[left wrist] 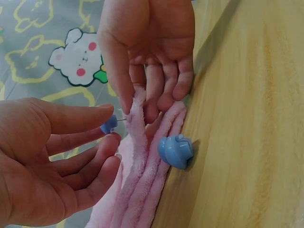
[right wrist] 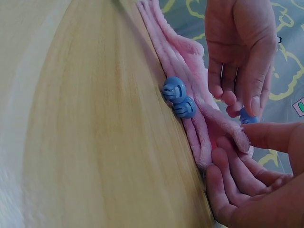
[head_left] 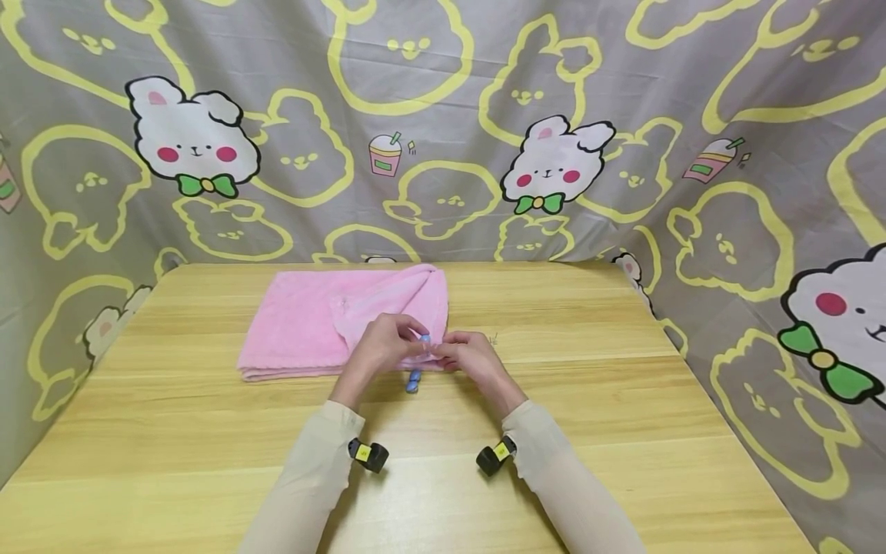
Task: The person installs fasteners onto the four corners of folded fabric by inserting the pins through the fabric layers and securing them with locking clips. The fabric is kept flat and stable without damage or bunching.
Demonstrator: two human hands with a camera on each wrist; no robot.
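Observation:
A folded pink plush towel (head_left: 298, 319) lies on the table, one corner turned back. My left hand (head_left: 379, 345) pinches a small blue pin (left wrist: 109, 124) between thumb and fingertips. Its thin metal needle points at the towel's raised edge and meets the cloth in the left wrist view; how deep it goes I cannot tell. My right hand (head_left: 477, 360) holds that edge (right wrist: 235, 133) between thumb and fingers, close to the left fingertips. A second blue piece (head_left: 413, 381), made of two rounded parts, rests beside the towel's near edge.
The wooden table (head_left: 595, 431) extends around the towel on the near side and to the right. A grey curtain (head_left: 443, 138) printed with yellow outlines and white rabbits hangs behind and at both sides. A black wrist camera (head_left: 370, 455) is strapped on each sleeve.

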